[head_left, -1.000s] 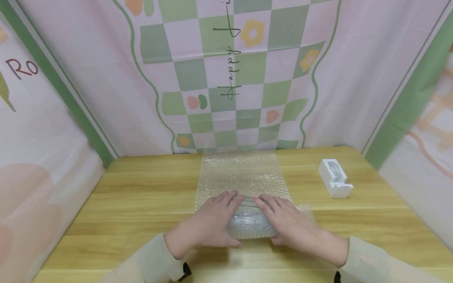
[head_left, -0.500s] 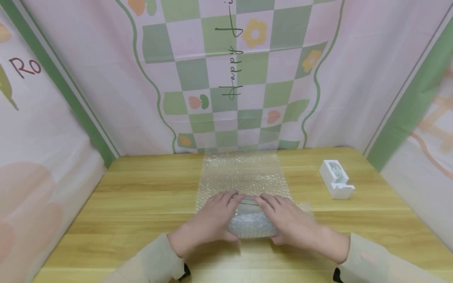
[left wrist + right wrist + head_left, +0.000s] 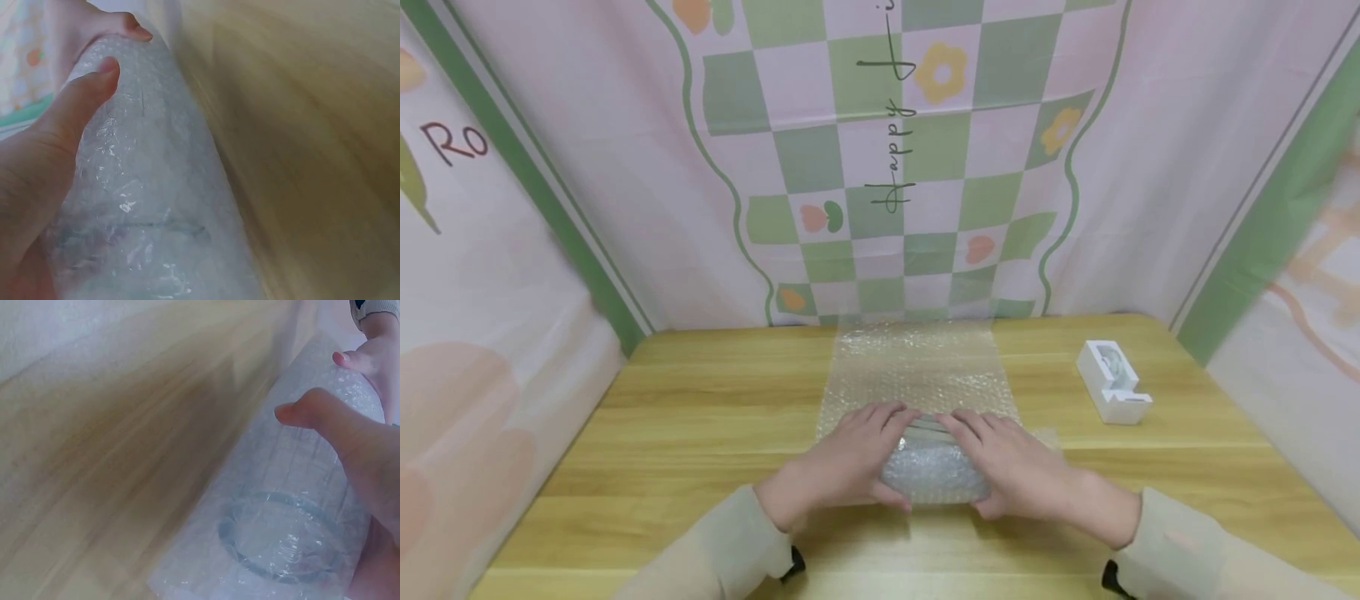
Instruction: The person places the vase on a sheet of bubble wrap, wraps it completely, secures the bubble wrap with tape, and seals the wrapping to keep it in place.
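Observation:
A clear, ribbed cylinder, perhaps a drinking glass, lies on its side rolled in bubble wrap. Its round rim shows through the plastic in the right wrist view. My left hand grips one end of the roll, fingers over the far side and thumb on the near side. At the other end my right hand holds it the same way, its thumb bent against the wrap. From the roll a flat strip of bubble wrap runs away to the table's back edge.
A white tape dispenser with a roll of tape stands at the right rear of the wooden table. Printed curtains hang behind the table and at both sides.
My left thumb has come up against the near side of the roll. Both hands keep their grip, and the roll stays in nearly the same place.

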`<state>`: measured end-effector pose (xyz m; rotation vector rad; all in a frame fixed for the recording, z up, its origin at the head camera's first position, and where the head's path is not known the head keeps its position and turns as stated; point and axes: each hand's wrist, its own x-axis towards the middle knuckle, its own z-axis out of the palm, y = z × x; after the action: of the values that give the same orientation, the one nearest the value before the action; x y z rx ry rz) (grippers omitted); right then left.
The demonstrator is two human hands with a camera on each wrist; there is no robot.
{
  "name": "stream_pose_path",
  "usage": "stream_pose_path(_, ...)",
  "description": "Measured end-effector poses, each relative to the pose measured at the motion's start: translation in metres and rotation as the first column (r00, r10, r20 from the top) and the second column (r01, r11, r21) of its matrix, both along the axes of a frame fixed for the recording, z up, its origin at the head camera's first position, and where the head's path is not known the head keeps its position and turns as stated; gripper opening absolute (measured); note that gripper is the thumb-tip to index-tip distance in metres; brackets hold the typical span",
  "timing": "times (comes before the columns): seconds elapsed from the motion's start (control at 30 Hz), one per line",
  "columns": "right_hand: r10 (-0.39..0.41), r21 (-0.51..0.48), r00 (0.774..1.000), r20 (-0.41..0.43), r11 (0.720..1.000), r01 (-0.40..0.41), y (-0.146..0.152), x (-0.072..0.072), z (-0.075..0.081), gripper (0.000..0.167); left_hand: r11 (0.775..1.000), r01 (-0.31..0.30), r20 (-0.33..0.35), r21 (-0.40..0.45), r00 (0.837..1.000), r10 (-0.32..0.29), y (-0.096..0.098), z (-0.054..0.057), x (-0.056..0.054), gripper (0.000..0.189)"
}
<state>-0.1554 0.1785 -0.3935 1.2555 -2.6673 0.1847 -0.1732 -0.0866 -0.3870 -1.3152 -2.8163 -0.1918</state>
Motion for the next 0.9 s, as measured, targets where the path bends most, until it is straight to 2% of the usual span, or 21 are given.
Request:
stream_pose_path(0.23,0.032,-0.010,0.998,0.051,0.999,-0.031,0.002,-0.003,0.004,0.112,1.000,0.026,0.032,0.002,0.999,-0.026,0.000,0.003,-0.004,0.114)
stream_pose_path(0.4,0.041,-0.006,0.989,0.142,0.999,-0.041,0.003,-0.005,0.009,0.112,0.999,0.041,0.078,0.015,0.996,-0.042,0.001,0.005,-0.007,0.112)
stream_pose_path(0.6,0.027,-0.006,0.970,0.240,1.000,-0.026,0.005,-0.006,0.014,0.112,0.999,0.028,0.151,0.023,0.988,-0.031,0.002,0.009,-0.008,0.110)
stream_pose_path(0.9,0.018,-0.015,0.958,0.288,1.000,-0.014,0.009,-0.009,0.015,0.115,0.999,0.020,0.192,0.038,0.981,-0.027,0.002,0.008,-0.010,0.109)
